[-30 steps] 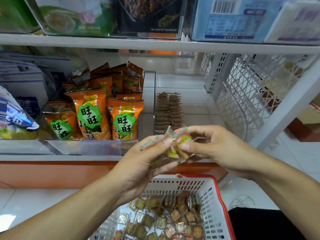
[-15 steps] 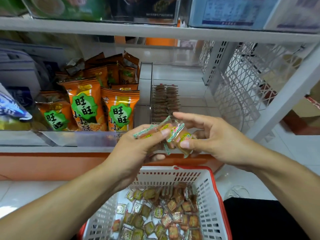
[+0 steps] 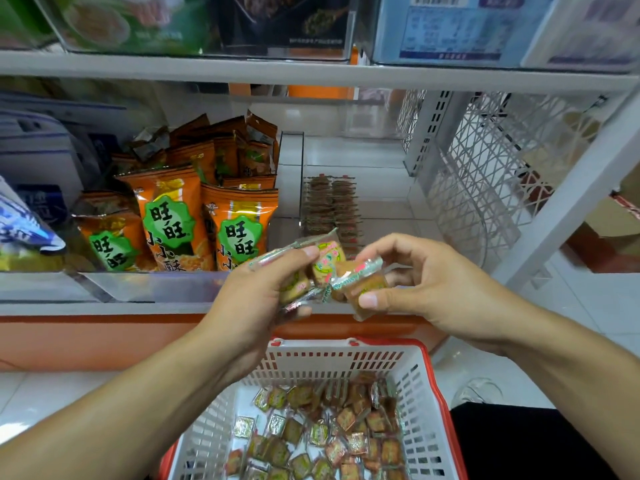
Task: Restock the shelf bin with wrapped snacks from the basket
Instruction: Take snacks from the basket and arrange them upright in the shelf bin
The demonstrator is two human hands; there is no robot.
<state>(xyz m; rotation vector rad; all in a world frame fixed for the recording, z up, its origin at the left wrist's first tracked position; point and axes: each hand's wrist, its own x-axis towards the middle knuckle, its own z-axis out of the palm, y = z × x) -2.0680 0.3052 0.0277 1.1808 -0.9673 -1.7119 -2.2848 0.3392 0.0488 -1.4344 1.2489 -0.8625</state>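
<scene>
- Both hands are up in front of the shelf now, higher and closer to the clear plastic shelf bin [image 3: 349, 188] than a second ago, when the packets were bunched tight between them.
- What's changed: the bundle has split. The right hand [image 3: 429, 285] has drawn a small clear-wrapped brown snack square [image 3: 363, 282] away from the cluster, pinching it between thumb and fingertips.
- The left hand [image 3: 256, 299] grips the remaining small wrapped snacks with green and pink labels [image 3: 311, 268], thumb over the top, fingers curled beneath.
- My read: sorting is giving way to placing, one packet singled out and ready for the bin.
- That bin sits at the right end of the white shelf [image 3: 104, 308], just beyond the hands; two neat rows of the same brown snacks line its left side, with bare floor beside and behind them.
- The white plastic basket with a red rim [image 3: 408, 372] sits below the shelf's front edge, plenty of loose wrapped squares in it, so the restock looks far from finished.
- Pose: both forearms angle in from the bottom corners, wrists nearly level, palms turned towards each other, the two sets of fingertips just apart.
- Orange snack bags with green badges [image 3: 169, 220] fill the neighbouring compartment to the left.
</scene>
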